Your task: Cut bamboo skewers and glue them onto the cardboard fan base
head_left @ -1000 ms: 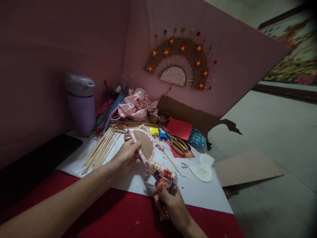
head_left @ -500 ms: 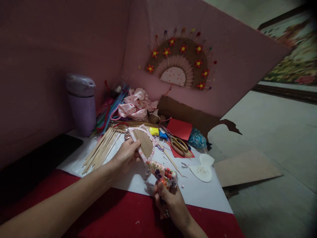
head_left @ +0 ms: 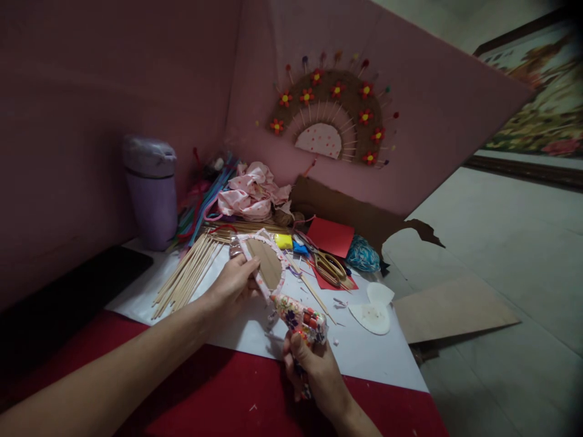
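Observation:
Between thumb and fingers, my left hand [head_left: 235, 280] grips a half-round cardboard piece [head_left: 265, 262]. Pink-and-white fabric is folded over its edge, and the bare brown cardboard faces up. My right hand [head_left: 316, 369] is wrapped round the handle of a flower-patterned hot glue gun [head_left: 298, 318], with a small orange light glowing on it. The gun's nozzle points up and left, at the lower corner of the cardboard piece; I cannot tell whether it touches. Both are held over a white sheet [head_left: 364, 358] on a red surface.
Wooden sticks [head_left: 189, 276] lie left of my left hand, near a purple tumbler [head_left: 152, 194]. Behind are crumpled pink fabric [head_left: 252, 191], gold-handled scissors [head_left: 330, 267], red paper [head_left: 331, 237] and blue yarn [head_left: 363, 254]. White cut-out pieces [head_left: 371, 317] lie right. A decorated cardboard arch [head_left: 337, 82] hangs on the pink panel.

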A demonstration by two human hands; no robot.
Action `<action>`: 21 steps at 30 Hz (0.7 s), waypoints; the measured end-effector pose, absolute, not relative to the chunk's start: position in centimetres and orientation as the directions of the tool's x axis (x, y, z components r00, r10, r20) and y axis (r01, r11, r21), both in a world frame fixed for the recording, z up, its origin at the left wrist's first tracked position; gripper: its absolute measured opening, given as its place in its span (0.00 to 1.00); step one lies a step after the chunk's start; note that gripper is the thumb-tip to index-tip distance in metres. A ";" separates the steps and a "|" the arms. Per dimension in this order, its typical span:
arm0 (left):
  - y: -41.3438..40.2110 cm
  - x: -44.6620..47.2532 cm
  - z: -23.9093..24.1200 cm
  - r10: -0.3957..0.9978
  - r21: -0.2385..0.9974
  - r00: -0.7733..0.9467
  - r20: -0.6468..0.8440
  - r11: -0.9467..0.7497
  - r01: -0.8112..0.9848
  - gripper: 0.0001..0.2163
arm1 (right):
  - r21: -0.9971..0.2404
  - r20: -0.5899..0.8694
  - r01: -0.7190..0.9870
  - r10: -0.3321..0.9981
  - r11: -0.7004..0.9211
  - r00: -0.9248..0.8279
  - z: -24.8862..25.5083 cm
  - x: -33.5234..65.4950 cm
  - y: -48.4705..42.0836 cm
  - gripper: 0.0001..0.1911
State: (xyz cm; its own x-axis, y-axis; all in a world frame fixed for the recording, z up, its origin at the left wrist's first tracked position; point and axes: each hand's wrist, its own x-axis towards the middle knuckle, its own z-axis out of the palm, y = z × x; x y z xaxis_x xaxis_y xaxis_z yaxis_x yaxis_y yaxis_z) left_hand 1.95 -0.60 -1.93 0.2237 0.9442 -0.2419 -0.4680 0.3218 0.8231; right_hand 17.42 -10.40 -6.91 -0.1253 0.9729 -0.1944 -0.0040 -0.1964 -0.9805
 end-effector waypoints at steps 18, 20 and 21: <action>-0.3 1.6 -2.5 0.934 0.804 0.247 -0.259 0.350 -0.481 0.06 | -0.983 -0.155 -0.092 0.987 -0.158 -0.045 -6.5 17.4 -10.3 0.26; -0.4 1.6 -2.4 0.932 0.802 0.248 -0.265 0.356 -0.480 0.07 | -0.983 -0.151 -0.096 0.988 -0.154 -0.045 -6.6 17.5 -10.3 0.27; -0.4 1.6 -2.4 0.932 0.801 0.248 -0.264 0.355 -0.481 0.07 | -0.983 -0.149 -0.097 0.988 -0.153 -0.043 -6.6 17.5 -10.3 0.26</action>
State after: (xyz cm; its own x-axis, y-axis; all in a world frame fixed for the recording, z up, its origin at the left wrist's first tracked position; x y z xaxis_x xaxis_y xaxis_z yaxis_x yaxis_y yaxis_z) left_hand 1.59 -0.39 -2.37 0.2482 0.9320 -0.2643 -0.4811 0.3554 0.8014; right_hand 17.48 -10.28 -6.62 -0.0433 0.9879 -0.1489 -0.0974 -0.1525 -0.9835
